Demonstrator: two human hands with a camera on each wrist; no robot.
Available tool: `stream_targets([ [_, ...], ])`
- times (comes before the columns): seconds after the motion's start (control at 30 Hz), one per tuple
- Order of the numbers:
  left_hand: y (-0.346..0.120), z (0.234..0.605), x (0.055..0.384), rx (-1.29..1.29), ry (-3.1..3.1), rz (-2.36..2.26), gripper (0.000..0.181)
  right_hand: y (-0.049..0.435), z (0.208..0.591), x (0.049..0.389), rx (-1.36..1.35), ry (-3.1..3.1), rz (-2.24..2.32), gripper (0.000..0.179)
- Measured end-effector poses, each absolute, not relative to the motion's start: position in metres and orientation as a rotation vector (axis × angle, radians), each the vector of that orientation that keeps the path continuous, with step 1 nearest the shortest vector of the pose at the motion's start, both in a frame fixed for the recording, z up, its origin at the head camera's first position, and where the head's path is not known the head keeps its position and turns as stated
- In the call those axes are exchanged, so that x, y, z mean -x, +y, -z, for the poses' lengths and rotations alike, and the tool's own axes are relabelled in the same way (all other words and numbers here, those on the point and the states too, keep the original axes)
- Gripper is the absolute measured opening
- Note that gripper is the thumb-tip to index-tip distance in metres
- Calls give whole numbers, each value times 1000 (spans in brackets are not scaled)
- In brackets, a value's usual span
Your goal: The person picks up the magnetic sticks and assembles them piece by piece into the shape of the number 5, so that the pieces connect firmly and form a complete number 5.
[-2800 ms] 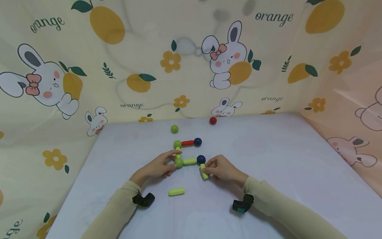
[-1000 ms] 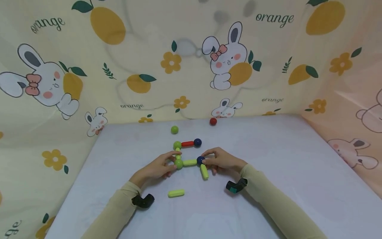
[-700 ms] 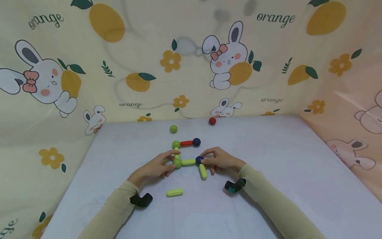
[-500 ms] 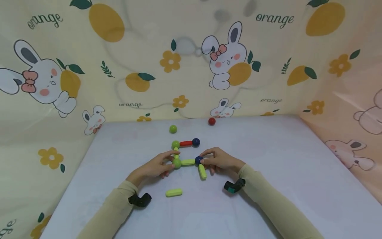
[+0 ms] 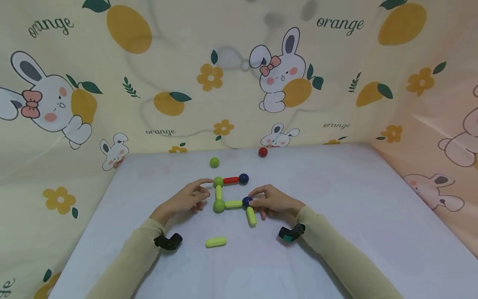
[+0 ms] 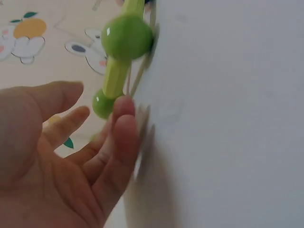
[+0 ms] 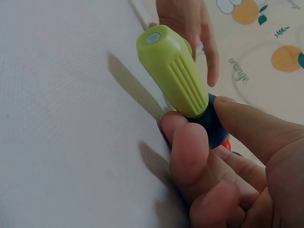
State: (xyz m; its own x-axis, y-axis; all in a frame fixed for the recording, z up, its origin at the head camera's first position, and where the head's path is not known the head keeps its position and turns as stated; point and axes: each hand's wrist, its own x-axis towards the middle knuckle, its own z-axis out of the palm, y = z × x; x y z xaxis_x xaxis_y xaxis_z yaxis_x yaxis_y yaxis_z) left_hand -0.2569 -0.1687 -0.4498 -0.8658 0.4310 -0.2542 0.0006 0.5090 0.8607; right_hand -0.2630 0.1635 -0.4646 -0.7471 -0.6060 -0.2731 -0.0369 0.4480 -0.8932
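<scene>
Magnetic rods and balls form a bent chain on the table. My right hand (image 5: 276, 202) pinches its near dark blue ball (image 5: 247, 202) between thumb and fingers. From that ball a yellow-green rod (image 7: 175, 71) with a metal disc in its end points toward me, and another rod (image 5: 233, 204) runs left to a green ball (image 5: 219, 205). A third yellow-green rod (image 5: 218, 192) leads back to the far green ball (image 5: 218, 181). My left hand (image 5: 182, 200) has loosely spread fingers, its index fingertip right at the far green ball; nothing is held.
A red rod (image 5: 231, 180) joins the far green ball to a second dark blue ball (image 5: 243, 179). A loose green ball (image 5: 214, 162) and a red ball (image 5: 263, 152) lie near the patterned backdrop. One loose yellow-green rod (image 5: 215, 242) lies in front of the chain.
My right hand has shifted from the near yellow-green rod to the dark blue ball. My left hand has let go of the near green ball and moved back and left toward the far one.
</scene>
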Motion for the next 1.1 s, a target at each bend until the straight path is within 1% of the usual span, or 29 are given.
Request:
stream_targets([
  [0.43,-159,449,310,-167,2577,-1357,48,163,466,262,493,2116,1297,41],
  [0.53,-154,447,320,-144,2614,-1330,52,164,467,263,490,2111,1300,42],
  [0.67,-150,446,333,-175,2656,-1250,59,164,468,264,485,2105,1300,43],
  [0.77,-146,446,341,-215,2681,-1180,60,165,467,264,483,2106,1297,43],
  [0.93,-136,445,349,-218,2680,-1089,54,165,465,262,490,2112,1295,42],
  [1.1,-135,444,349,-206,2674,-1024,44,165,464,263,510,2116,1285,42],
])
